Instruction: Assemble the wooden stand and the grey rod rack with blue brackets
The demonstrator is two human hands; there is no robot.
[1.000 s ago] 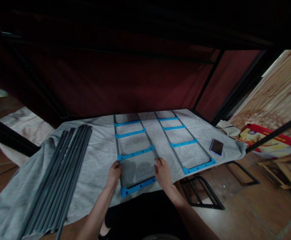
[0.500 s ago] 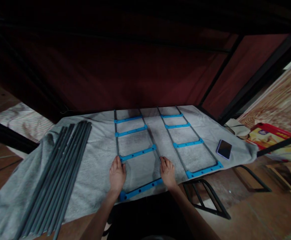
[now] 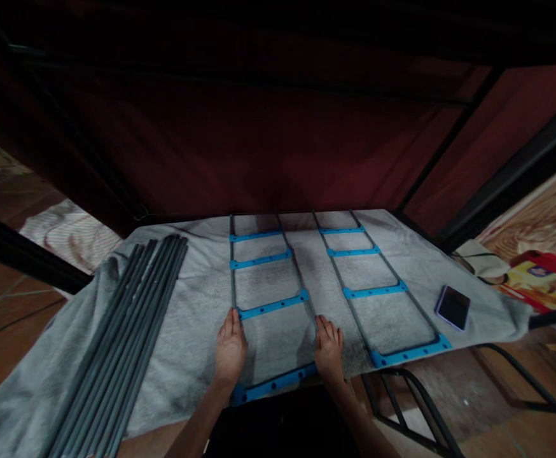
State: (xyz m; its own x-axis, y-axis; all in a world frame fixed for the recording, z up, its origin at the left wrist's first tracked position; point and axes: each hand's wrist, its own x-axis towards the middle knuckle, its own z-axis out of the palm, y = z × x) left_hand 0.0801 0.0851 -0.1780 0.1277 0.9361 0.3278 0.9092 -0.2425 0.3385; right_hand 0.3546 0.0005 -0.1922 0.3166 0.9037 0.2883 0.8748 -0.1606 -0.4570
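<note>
Blue crossbars (image 3: 261, 260), four per frame, are seated across paired grey rails (image 3: 233, 285). Left frame (image 3: 272, 308) is laid flat on the grey cloth (image 3: 194, 331), directly in front of the body; right frame (image 3: 376, 291) is set just beside it, untouched. Left hand (image 3: 230, 348) is rested at the left frame's left rail, fingertips by the end of the second-nearest crossbar; right hand (image 3: 329, 346) is rested at the right rail. Fingers look laid over the rails; whether any grip is applied can't be told. Progress, judged from layout: both frames look built to a matching stage. Seating depth and far rail ends can't be verified. Loose grey tubes (image 3: 130, 337) are laid side by side at left, well apart, no crossbars fitted. Phone (image 3: 453, 308) is parked at right.
</note>
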